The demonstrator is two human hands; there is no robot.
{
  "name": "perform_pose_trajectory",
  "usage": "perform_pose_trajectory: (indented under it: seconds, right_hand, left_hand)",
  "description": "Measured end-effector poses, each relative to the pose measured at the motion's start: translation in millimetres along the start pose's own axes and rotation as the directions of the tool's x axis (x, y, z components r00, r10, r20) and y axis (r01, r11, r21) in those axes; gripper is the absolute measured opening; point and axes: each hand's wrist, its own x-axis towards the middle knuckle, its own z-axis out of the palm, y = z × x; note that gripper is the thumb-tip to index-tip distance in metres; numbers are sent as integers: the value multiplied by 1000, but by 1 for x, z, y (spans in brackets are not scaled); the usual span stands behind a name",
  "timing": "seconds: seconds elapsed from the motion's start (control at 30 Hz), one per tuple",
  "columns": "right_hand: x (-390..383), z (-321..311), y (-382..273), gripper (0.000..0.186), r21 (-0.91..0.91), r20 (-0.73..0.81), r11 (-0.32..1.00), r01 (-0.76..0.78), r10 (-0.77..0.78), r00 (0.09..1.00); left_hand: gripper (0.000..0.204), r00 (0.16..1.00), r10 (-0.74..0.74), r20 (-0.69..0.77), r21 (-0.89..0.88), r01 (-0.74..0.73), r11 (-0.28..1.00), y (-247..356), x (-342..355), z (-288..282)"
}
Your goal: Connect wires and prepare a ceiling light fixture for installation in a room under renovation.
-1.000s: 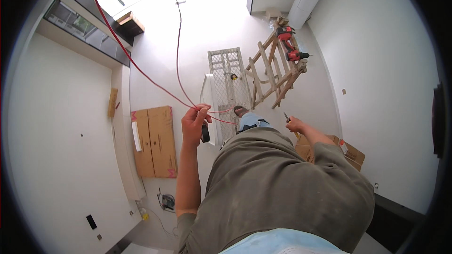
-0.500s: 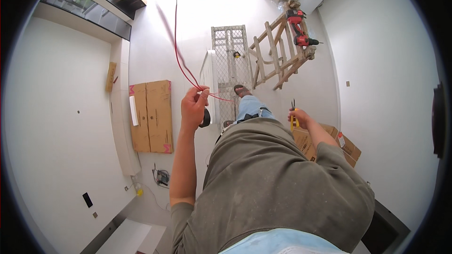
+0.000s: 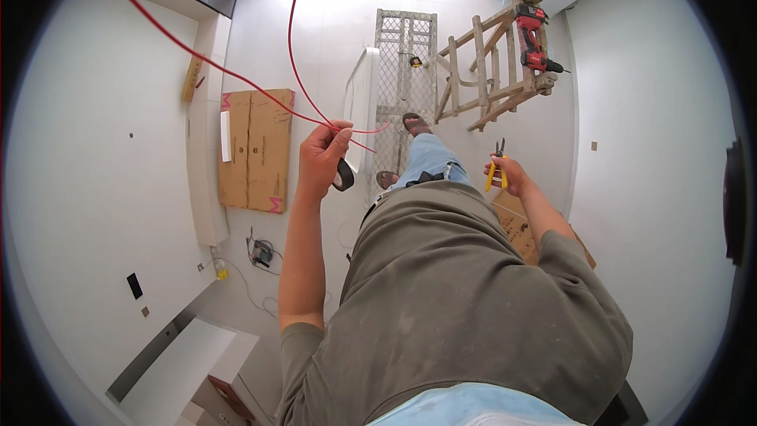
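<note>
Fingers of left hand (image 3: pixel 322 159) pinch thin red wire (image 3: pixel 236 79); right hand (image 3: pixel 505 177) grips yellow-handled pliers (image 3: pixel 497 167).

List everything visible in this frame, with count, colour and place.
thin red wire: two strands, red, running from upper left into left hand
roll of black tape: one, black, at left hand
yellow-handled pliers: one, yellow, in right hand
flat cardboard box: one, brown, floor left
metal mesh platform: one, grey, underfoot
wooden frame: one, pale, right
red power drill: one, atop frame
left hand: gripping wire
right hand: closed on pliers
</note>
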Motion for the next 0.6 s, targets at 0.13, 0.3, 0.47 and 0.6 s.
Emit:
perform_pose_trajectory:
  seconds: [0.13, 0.3, 0.47, 0.6]
  right_hand:
    - [-5, -4, -3, 31, -45, -16, 999, 6, -6, 1000]
    - [-7, -27, 0, 28, -49, -92, 999, -1, -4, 996]
    - [5, -77, 32, 32, 58, -176, 996, -63, 72, 982]
    - [-10, -69, 38, 40, 163, -177, 986, -38, 67, 982]
  left_hand:
    - [62, 994, -2, 107, -148, 18, 989, 9, -11, 6]
    - [44, 973, -229, 29, -692, 185, 698, -48, -21, -32]
    - [33, 906, -412, 94, -783, 322, 532, -117, -48, -45]
    - [31, 908, -406, 105, -758, 338, 558, -134, -65, -38]
